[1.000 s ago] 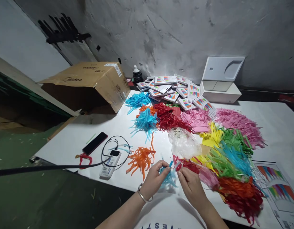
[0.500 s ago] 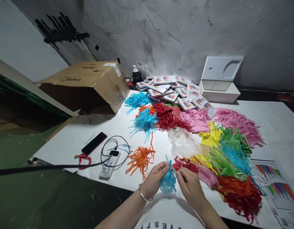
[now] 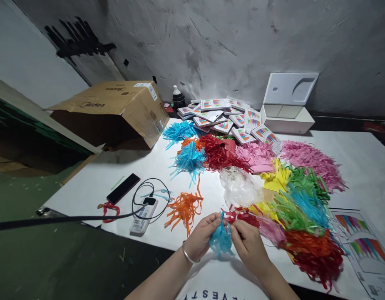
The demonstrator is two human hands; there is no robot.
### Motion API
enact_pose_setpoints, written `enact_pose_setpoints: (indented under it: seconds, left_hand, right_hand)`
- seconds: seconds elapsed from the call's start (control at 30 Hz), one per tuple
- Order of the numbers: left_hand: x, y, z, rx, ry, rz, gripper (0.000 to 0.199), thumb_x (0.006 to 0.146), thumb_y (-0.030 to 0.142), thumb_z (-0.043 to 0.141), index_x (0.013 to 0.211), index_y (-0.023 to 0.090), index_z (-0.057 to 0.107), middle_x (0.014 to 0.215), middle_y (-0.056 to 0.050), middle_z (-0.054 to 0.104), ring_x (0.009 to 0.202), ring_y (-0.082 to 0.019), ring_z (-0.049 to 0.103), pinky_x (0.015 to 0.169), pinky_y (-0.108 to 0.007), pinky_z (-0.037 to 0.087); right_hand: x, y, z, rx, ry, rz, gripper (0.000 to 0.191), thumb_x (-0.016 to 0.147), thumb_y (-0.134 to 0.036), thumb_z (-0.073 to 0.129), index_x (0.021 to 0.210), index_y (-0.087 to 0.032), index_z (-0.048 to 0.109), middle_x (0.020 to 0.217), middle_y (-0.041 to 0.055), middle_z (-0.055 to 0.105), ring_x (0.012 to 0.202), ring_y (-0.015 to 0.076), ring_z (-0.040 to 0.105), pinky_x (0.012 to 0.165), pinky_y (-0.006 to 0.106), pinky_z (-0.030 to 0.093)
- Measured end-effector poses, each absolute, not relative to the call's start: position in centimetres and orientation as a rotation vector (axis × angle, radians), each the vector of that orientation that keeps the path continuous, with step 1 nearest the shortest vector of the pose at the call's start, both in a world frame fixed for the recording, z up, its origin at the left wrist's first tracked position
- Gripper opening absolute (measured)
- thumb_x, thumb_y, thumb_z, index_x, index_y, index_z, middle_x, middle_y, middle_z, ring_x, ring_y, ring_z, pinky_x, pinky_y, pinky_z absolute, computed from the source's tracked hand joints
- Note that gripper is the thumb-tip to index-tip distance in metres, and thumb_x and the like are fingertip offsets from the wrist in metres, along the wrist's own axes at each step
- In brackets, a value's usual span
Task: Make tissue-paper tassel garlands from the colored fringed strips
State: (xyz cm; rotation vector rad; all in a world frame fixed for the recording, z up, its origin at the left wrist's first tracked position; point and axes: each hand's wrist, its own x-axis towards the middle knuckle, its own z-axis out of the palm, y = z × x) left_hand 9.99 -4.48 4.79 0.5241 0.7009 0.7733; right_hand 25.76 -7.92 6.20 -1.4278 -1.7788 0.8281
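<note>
At the table's front edge, my left hand (image 3: 207, 231) pinches the upper part of a blue paper tassel (image 3: 222, 241), whose strips hang down between my hands. My right hand (image 3: 247, 239) is closed at the tassel's top right, thumb against fingers; whether it grips a strip or a thin string is too small to make out. Just beyond my fingertips lie red tassel strips (image 3: 247, 216). An orange tassel (image 3: 184, 208) rests to the left of my left hand. To the right, a row of yellow, green, blue, orange and dark red tassels (image 3: 317, 254) lies beside my right hand.
A crumpled clear plastic bag (image 3: 240, 187) lies mid-table. Behind it are tassel heaps and a pile of printed flat boxes (image 3: 214, 114). An open cardboard box (image 3: 117, 104) stands back left. A phone (image 3: 123, 187) and a cabled power bank (image 3: 144, 216) lie left; a white box (image 3: 286, 118) stands back right.
Both hands stay in nearly the same place. The blue tassel's strips have shifted slightly downward and spread, and the fingers have moved a little at its top.
</note>
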Motion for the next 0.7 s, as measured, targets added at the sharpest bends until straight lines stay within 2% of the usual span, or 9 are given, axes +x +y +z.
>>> enact_pose_setpoints:
  seconds: [0.23, 0.3, 0.47, 0.7]
  left_hand:
    - [10.03, -4.51, 4.74, 0.531, 0.727, 0.782, 0.023, 0.08, 0.035, 0.066, 0.077, 0.013, 0.061, 0.07, -0.001, 0.061, 0.063, -0.009, 0.054, 0.063, -0.02, 0.043]
    - [9.93, -4.38, 4.65, 0.657, 0.817, 0.825, 0.021, 0.079, 0.034, 0.067, 0.078, 0.014, 0.062, 0.072, -0.001, 0.062, 0.064, -0.01, 0.055, 0.063, -0.021, 0.043]
    - [9.57, -4.32, 5.26, 1.097, 1.028, 0.921, 0.017, 0.077, 0.03, 0.068, 0.073, 0.015, 0.063, 0.084, -0.006, 0.067, 0.084, -0.017, 0.059, 0.077, -0.028, 0.045]
    - [9.56, -4.98, 5.63, 1.416, 1.209, 1.013, 0.014, 0.078, 0.021, 0.062, 0.068, 0.019, 0.053, 0.083, -0.005, 0.065, 0.081, -0.019, 0.06, 0.076, -0.032, 0.044]
  right_hand:
    - [25.71, -7.99, 6.21, -1.455, -1.771, 0.789, 0.028, 0.091, -0.022, 0.04, 0.063, -0.02, 0.038, 0.059, -0.0029, 0.044, 0.055, 0.011, 0.043, 0.054, 0.024, 0.027]
    - [25.83, -8.03, 6.23, -1.438, -1.754, 0.775, 0.028, 0.092, -0.023, 0.039, 0.063, -0.02, 0.038, 0.058, -0.003, 0.043, 0.054, 0.011, 0.042, 0.054, 0.024, 0.027]
    - [25.9, -8.09, 6.32, -1.397, -1.746, 0.774, 0.027, 0.092, -0.022, 0.039, 0.065, -0.02, 0.038, 0.06, -0.0033, 0.042, 0.055, 0.0107, 0.042, 0.054, 0.025, 0.026]
    - [25.66, -8.21, 6.29, -1.462, -1.777, 0.751, 0.028, 0.091, -0.023, 0.038, 0.064, -0.021, 0.037, 0.058, -0.0032, 0.042, 0.054, 0.0115, 0.041, 0.053, 0.025, 0.026]
